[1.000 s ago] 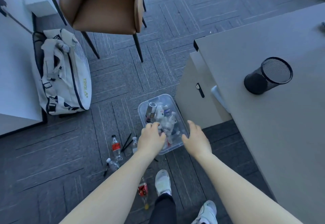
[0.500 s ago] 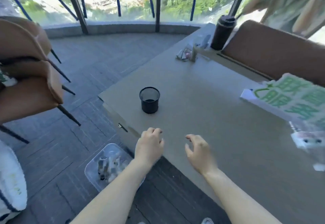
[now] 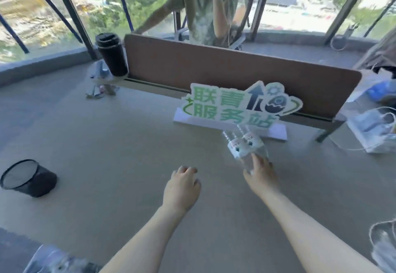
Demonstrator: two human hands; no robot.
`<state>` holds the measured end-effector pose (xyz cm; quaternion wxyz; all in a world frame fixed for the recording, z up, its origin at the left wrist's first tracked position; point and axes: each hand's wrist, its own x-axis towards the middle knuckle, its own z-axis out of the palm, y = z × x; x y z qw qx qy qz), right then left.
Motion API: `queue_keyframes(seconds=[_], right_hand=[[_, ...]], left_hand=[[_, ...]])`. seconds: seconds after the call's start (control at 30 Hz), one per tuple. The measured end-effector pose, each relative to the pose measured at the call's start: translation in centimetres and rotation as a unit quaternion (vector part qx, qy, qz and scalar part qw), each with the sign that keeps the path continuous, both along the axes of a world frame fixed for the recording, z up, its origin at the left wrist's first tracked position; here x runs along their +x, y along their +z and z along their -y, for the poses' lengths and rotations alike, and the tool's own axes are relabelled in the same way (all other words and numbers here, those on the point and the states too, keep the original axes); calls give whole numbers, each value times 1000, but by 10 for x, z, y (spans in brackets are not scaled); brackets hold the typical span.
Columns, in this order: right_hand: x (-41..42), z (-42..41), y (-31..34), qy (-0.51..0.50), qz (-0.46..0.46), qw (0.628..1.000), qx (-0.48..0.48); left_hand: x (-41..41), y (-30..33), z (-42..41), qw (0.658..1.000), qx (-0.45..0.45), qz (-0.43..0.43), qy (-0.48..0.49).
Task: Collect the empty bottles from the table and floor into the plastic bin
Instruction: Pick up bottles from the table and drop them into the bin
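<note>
Two clear empty bottles with white labels (image 3: 246, 144) lie side by side on the grey table (image 3: 107, 144), just in front of a green-and-white sign. My right hand (image 3: 261, 176) reaches over the nearer one, thumb and fingers wrapped round its base. My left hand (image 3: 182, 189) hovers above the table to the left of it, fingers loosely bent, holding nothing. The clear plastic bin (image 3: 49, 260) shows blurred at the bottom left corner, down on the floor, with bottles inside.
A black mesh cup (image 3: 27, 178) stands at the table's left edge. A black tumbler (image 3: 112, 54) and the sign (image 3: 235, 105) stand by a brown divider (image 3: 214, 69). A person (image 3: 205, 5) sits beyond it. Papers and cables (image 3: 372, 131) lie at the right.
My view has swung up from the floor bin to the far side of the table. Both hands moved forward over the table, and my right hand has reached the bottles by the sign.
</note>
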<state>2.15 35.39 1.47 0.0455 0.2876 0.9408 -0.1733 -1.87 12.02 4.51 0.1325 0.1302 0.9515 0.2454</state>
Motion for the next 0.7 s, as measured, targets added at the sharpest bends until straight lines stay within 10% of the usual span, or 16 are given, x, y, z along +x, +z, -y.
queue_keyframes(seconds=[0.37, 0.7], right_hand=[[-47, -10, -40, 66, 43, 996, 35], [42, -43, 14, -131, -114, 977, -128]], left_hand=[[-27, -13, -65, 999, -23, 8, -22], [-81, -3, -146, 981, -35, -53, -185]])
